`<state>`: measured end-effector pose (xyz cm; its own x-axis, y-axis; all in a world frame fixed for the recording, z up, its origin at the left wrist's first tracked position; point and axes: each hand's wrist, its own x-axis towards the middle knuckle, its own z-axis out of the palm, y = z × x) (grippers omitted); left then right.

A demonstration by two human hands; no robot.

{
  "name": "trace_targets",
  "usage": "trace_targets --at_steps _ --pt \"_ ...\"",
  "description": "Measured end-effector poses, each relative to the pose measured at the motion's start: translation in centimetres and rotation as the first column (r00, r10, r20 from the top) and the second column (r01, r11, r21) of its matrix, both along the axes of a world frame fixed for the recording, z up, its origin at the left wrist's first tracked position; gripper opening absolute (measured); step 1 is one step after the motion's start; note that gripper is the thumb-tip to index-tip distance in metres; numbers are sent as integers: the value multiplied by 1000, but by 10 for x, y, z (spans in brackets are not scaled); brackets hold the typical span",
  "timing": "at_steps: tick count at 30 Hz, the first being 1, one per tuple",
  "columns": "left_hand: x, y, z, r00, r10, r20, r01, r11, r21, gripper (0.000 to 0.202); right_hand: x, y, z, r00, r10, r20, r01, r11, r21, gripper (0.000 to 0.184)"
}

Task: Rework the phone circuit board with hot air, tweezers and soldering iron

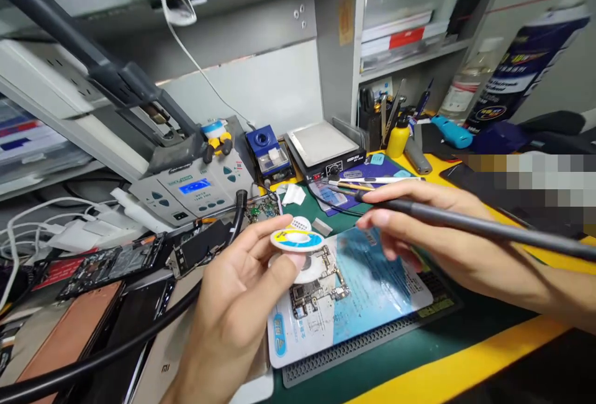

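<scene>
Just above the phone circuit board (321, 286), the left hand (237, 305) holds up a small reel of solder wick (297, 239), thumb and fingertips pinching its rim, while the right hand (442, 236) reaches in from beside the board, fingers curled round the handle of a soldering iron (488, 225). Neither reel nor iron touches the board, which lies flat on a printed mat (391, 280); how much work on it is done or left cannot be told from this view.

Phone repair workshop, soldering station (195, 188), heating plate (322, 144), phone circuit board (319, 286), dismantled phones (112, 265)
</scene>
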<state>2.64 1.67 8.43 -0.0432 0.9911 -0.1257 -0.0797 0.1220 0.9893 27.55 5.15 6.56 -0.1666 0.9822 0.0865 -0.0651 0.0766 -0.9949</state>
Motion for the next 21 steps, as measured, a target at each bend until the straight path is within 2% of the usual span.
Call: trace_targets --at_steps 5,11,16,21 --pt "6 -6 -6 997 15 73 -16 1000 15 70 -12 -5 10 994 106 -1 -105 990 -92 46" --pt "8 -10 -8 996 22 88 -26 998 55 75 -23 -13 20 972 234 -21 -235 966 -109 45" --pt "5 -12 -11 998 59 12 -60 994 86 80 -31 -13 19 977 208 -52 -212 974 -76 36" --pt "3 -17 -11 986 153 -60 -145 982 124 89 -36 -11 19 977 211 -45 -213 976 -55 36"
